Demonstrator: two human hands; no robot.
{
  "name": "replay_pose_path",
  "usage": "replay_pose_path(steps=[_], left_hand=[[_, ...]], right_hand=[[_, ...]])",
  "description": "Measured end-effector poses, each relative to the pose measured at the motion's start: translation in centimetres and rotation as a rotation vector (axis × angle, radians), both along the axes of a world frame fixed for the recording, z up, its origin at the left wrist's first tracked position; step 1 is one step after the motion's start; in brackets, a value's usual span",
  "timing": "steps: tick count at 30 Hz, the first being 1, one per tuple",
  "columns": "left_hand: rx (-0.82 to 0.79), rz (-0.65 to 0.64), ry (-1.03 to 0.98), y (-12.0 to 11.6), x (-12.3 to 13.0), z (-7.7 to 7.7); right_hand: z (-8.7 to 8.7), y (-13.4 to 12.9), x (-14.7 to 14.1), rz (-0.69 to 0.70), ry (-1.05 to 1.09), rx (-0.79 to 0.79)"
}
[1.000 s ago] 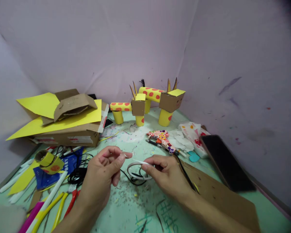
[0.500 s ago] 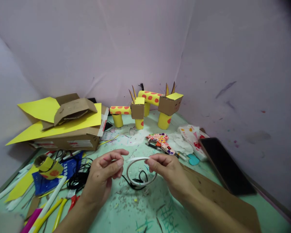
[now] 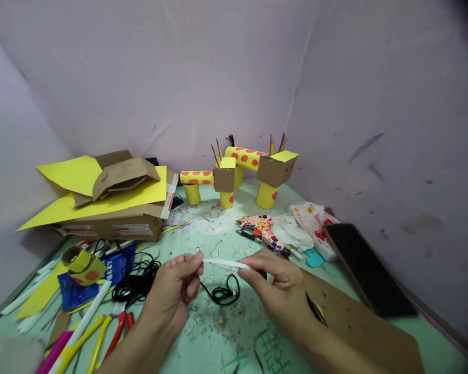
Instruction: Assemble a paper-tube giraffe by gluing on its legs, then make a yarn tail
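A narrow white strip [image 3: 225,263] stretches between my two hands above the middle of the table. My left hand [image 3: 181,278] pinches its left end between thumb and forefinger. At the other end, my right hand [image 3: 275,278] holds the strip with thumb and fingers. Below the strip a black cord [image 3: 223,296] lies looped on the green tabletop. What my right palm covers is hidden.
Yellow, red-spotted animal figures [image 3: 267,193] stand at the back. Cardboard and yellow sheets [image 3: 140,200] are piled at the left, near a tangled black cord [image 3: 132,284] and scissors handles [image 3: 117,332]. A phone [image 3: 368,270] and brown cardboard [image 3: 347,322] lie at the right.
The strip was curled in a ring from my right hand and is now drawn out flatter. My left fingers, apart before, have closed on its left end.
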State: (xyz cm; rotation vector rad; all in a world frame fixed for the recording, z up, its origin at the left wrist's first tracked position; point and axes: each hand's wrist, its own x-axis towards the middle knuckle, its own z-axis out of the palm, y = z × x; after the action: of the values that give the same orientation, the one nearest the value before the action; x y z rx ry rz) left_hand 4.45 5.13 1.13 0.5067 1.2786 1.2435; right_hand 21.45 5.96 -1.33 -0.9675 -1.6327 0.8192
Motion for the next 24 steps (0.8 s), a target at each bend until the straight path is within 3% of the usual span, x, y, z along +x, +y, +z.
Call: replay_pose_path(steps=[6,12,19,24], left_hand=[[0.079,0.03,0.03,0.0,0.3,-0.4],[0.144,0.056,0.084,0.0,0.5,-0.8],[0.089,0.025,0.009,-0.4,1.3,-1.6],[-0.105,0.095,-0.119,0.2,0.9,-1.9]], right_hand=[[0.2,-0.1,-0.2,0.029,0.019,-0.004],[0.4,-0.1,-0.4,0.03,0.093,-0.115],[0.6,-0.3,-0.6,0.114,0.222,-0.334],[1.3,-0.5,-0.3,0.117,0.278,-0.317]])
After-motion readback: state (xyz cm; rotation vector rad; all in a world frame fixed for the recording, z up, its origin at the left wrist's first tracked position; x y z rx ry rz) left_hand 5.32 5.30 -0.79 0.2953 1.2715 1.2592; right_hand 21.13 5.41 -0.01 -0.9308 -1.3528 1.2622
